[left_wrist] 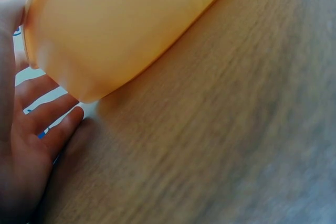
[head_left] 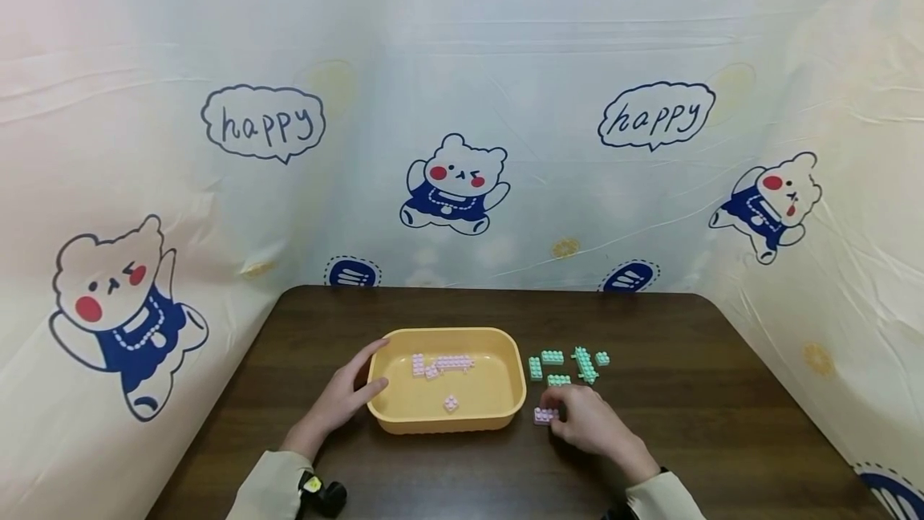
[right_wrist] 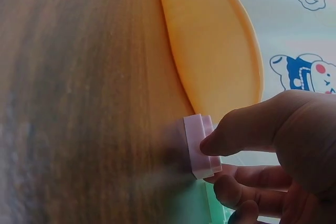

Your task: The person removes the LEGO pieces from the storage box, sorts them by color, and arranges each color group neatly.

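Against the left end of a yellow plastic basin, my left hand rests with thumb and index finger at the rim. In the left wrist view, its other fingers spread loosely beside the basin's outer wall. To the basin's right, my right hand pinches a pink toy building brick between thumb and fingers, low over the table. Inside the basin lie a joined row of pink bricks, a pink brick and a single small pink one.
Several green building bricks lie on the dark wooden table right of the basin, beyond my right hand. A printed curtain with bear drawings surrounds the table at the back and sides.
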A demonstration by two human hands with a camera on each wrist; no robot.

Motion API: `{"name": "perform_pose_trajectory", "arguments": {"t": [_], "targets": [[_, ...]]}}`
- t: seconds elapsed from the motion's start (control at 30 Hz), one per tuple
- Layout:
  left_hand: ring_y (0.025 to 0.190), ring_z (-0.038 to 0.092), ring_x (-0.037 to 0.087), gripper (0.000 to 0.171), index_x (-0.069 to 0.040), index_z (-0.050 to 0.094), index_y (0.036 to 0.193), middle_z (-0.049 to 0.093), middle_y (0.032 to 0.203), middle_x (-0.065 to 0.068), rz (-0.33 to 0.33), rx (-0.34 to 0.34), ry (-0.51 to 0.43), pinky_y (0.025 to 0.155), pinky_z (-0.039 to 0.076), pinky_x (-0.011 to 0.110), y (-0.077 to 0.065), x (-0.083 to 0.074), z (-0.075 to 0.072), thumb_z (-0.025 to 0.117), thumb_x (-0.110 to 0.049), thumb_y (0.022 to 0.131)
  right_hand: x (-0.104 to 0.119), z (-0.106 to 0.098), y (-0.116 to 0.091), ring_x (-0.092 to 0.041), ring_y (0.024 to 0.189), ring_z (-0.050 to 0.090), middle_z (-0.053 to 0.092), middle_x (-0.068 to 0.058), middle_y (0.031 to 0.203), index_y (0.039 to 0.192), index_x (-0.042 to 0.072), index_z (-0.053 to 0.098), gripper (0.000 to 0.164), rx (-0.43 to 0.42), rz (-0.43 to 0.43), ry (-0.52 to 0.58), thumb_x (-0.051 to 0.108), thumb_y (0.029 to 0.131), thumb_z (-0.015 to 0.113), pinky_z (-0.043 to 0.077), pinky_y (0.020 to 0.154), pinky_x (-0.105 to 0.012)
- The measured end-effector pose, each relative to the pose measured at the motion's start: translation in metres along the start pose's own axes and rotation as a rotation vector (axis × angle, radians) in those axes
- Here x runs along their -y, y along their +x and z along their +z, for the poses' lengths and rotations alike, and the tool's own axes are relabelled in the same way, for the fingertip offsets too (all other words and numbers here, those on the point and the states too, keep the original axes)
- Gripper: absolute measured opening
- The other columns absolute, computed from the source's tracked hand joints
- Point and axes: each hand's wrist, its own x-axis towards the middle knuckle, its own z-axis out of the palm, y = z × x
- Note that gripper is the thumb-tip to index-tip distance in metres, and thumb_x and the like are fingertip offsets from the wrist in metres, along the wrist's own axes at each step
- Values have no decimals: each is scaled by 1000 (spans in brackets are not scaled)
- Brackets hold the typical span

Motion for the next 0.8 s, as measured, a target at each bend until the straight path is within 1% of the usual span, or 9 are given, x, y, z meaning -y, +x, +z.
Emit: {"name": "perform_pose_trajectory", "arguments": {"t": [0.17,0.43,0.63,0.8], "targets": [[132,48,30,62,-24,35,150,38,154,9,2,-1,3,102,42,37,0,1,0,62,-28,95,3,0,0,-6,75,59,65,14,85,91,23,68,21,-7,-2,13,11,75,74,48,64,-26],[131,50,29,61,-24,35,150,39,153,9,16,-2,-4,100,42,29,1,1,-1,62,-27,95,4,0,-1,-7,78,60,65,12,85,92,21,68,22,-16,-3,7,10,74,74,49,66,-28],[131,49,29,61,-23,35,150,38,154,9,15,2,-7,100,42,29,0,0,-1,62,-27,95,3,2,-2,-5,78,59,64,14,84,92,20,68,22,-41,-23,-33,12,73,75,49,68,-28],[132,49,29,61,-23,35,150,38,154,9,13,0,-4,101,42,32,0,0,0,62,-28,95,1,1,-3,-6,82,61,66,13,87,93,19,69,21,-41,-34,-35,13,74,76,52,72,-31]]}}
